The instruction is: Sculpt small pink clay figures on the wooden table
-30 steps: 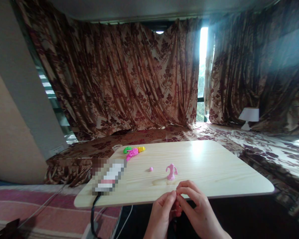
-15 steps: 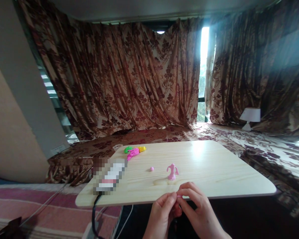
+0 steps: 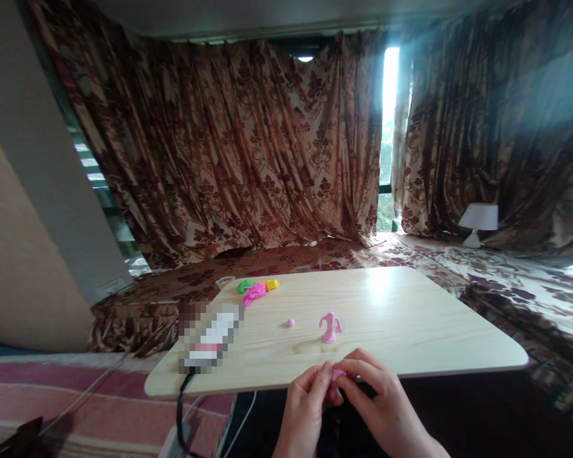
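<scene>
A small lump of pink modelling clay [image 3: 338,374] is pinched between my two hands at the table's front edge. My left hand [image 3: 310,394] presses it with thumb and fingers from the left. From the other side my right hand [image 3: 370,388] grips it between thumb and forefinger. Just beyond my fingers a pink clay figure [image 3: 330,327] stands upright, with a rounded top, a wide base and two drooping arm-like pieces. Left of that figure lies a little pink clay ball [image 3: 291,322]. My fingers hide most of the held lump.
Pink, green and yellow plastic tools [image 3: 258,290] lie at the back left of the wooden table [image 3: 410,318]. A blurred-out device [image 3: 212,337] with a black cable is at the left edge. A white lamp [image 3: 479,222] stands on the ledge behind, before patterned curtains [image 3: 277,146].
My fingers have shifted slightly around the clay, and more of the pink lump shows between them now. The figure and the ball stay in place; the view has tilted a little.
</scene>
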{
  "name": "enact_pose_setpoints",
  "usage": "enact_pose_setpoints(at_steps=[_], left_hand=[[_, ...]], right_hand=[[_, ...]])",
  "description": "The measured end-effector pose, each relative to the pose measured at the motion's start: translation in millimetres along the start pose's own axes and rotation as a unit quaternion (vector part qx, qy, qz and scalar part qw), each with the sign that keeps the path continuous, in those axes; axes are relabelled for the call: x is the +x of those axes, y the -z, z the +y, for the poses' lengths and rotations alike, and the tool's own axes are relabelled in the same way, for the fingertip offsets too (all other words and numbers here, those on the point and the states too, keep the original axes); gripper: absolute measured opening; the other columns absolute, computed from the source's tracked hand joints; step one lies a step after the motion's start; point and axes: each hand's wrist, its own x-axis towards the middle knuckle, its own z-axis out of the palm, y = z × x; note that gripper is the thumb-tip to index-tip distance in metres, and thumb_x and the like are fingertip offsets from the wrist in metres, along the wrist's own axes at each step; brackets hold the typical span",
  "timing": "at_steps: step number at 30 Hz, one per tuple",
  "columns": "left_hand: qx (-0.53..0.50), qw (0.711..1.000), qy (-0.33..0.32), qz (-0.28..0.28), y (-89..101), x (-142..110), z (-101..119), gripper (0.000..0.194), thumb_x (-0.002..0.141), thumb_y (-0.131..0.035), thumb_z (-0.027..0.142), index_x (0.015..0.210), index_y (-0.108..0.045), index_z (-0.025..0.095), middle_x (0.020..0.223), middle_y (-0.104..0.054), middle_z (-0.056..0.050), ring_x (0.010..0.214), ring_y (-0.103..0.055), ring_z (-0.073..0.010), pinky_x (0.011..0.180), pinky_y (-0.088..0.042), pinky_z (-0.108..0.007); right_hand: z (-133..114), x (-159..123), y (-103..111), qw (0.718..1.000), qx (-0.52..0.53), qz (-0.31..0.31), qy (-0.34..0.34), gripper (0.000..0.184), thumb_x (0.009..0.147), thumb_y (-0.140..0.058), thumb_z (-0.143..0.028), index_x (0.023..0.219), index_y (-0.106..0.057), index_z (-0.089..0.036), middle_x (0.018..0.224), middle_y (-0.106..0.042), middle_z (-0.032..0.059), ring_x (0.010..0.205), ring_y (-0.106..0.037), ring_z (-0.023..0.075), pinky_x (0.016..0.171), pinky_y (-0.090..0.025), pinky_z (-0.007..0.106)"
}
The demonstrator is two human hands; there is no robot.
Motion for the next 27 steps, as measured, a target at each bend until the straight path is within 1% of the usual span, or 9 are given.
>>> enact_pose_setpoints(at_steps=[3, 5, 7, 11, 16, 18, 21, 24, 27], left_hand=[[0.065, 0.998, -0.002, 0.003, 1.7, 0, 1, 0.033, 0.078, -0.057, 0.041, 0.064, -0.06, 0.011, 0.059, -0.051, -0.001, 0.059, -0.046, -0.0098, 0.06, -0.038, -0.023], [0.075, 0.997, -0.001, -0.001, 1.3, -1, 2, 0.033, 0.078, -0.056, 0.041, 0.066, -0.06, 0.011, 0.059, -0.051, -0.001, 0.059, -0.046, -0.01, 0.06, -0.038, -0.023], [0.085, 0.996, -0.006, -0.011, 0.1, -2, 4, 0.031, 0.078, -0.055, 0.041, 0.069, -0.061, 0.011, 0.061, -0.052, -0.001, 0.061, -0.047, -0.0105, 0.061, -0.039, -0.023], [0.098, 0.995, -0.006, -0.027, -1.7, -3, 7, 0.026, 0.076, -0.059, 0.037, 0.078, -0.063, 0.012, 0.062, -0.054, -0.001, 0.063, -0.048, -0.011, 0.063, -0.039, -0.023], [0.062, 0.998, -0.01, -0.016, -0.5, -4, 7, 0.02, 0.075, -0.061, 0.033, 0.076, -0.062, 0.013, 0.063, -0.055, -0.001, 0.063, -0.049, -0.0111, 0.064, -0.039, -0.023], [0.052, 0.999, -0.01, -0.012, -0.3, -4, 7, 0.02, 0.077, -0.059, 0.033, 0.077, -0.063, 0.013, 0.064, -0.055, -0.001, 0.064, -0.049, -0.0112, 0.064, -0.039, -0.023], [0.023, 1.0, -0.007, -0.006, -0.8, -4, 6, 0.022, 0.077, -0.059, 0.033, 0.074, -0.064, 0.012, 0.064, -0.054, -0.001, 0.065, -0.048, -0.0108, 0.064, -0.039, -0.023], [0.001, 1.0, 0.0, -0.01, -0.9, -2, 3, 0.024, 0.077, -0.059, 0.033, 0.07, -0.065, 0.011, 0.062, -0.053, -0.001, 0.062, -0.046, -0.0096, 0.061, -0.037, -0.021], [0.0, 1.0, 0.01, -0.015, 0.0, -1, 0, 0.027, 0.079, -0.056, 0.035, 0.077, -0.068, 0.011, 0.063, -0.055, -0.002, 0.06, -0.044, -0.0089, 0.058, -0.036, -0.02]], right_hand=[[3, -1, 0, 1.0, -0.012, 0.016, -0.002, 0.016, 0.087, -0.048, -0.021, 0.077, -0.059, -0.018, 0.074, -0.056, 0.0012, 0.069, -0.055, 0.0122, 0.065, -0.045, 0.023], [6, -1, 0, 0.999, -0.025, 0.027, -0.008, 0.019, 0.087, -0.048, -0.021, 0.072, -0.058, -0.017, 0.072, -0.055, 0.0006, 0.067, -0.054, 0.0118, 0.064, -0.044, 0.023], [8, 0, 0, 0.999, -0.034, 0.039, -0.013, 0.019, 0.087, -0.048, -0.022, 0.071, -0.057, -0.017, 0.071, -0.054, 0.0006, 0.067, -0.053, 0.0118, 0.063, -0.044, 0.024], [10, 1, -1, 0.998, -0.026, 0.055, -0.008, 0.014, 0.088, -0.047, -0.021, 0.085, -0.06, -0.018, 0.079, -0.055, 0.0021, 0.073, -0.055, 0.0131, 0.066, -0.045, 0.024], [11, -1, -2, 0.997, -0.009, 0.07, 0.02, 0.02, 0.086, -0.048, -0.017, 0.104, -0.057, -0.021, 0.089, -0.057, 0.0034, 0.082, -0.056, 0.0143, 0.073, -0.047, 0.025], [8, -1, -2, 0.998, 0.0, 0.051, 0.023, 0.022, 0.086, -0.048, -0.016, 0.105, -0.056, -0.021, 0.091, -0.056, 0.0036, 0.082, -0.056, 0.0142, 0.074, -0.047, 0.025], [4, 0, -2, 1.0, 0.0, 0.004, 0.017, 0.02, 0.085, -0.049, -0.015, 0.102, -0.057, -0.02, 0.092, -0.055, 0.004, 0.081, -0.055, 0.0139, 0.073, -0.048, 0.026], [5, 0, -2, 1.0, -0.016, -0.003, 0.015, 0.022, 0.082, -0.052, -0.013, 0.102, -0.057, -0.02, 0.092, -0.054, 0.0039, 0.082, -0.055, 0.0141, 0.074, -0.047, 0.026], [9, 0, -3, 0.999, -0.029, 0.001, 0.022, 0.026, 0.081, -0.053, -0.012, 0.105, -0.056, -0.02, 0.092, -0.053, 0.0036, 0.082, -0.054, 0.0138, 0.074, -0.047, 0.025]])
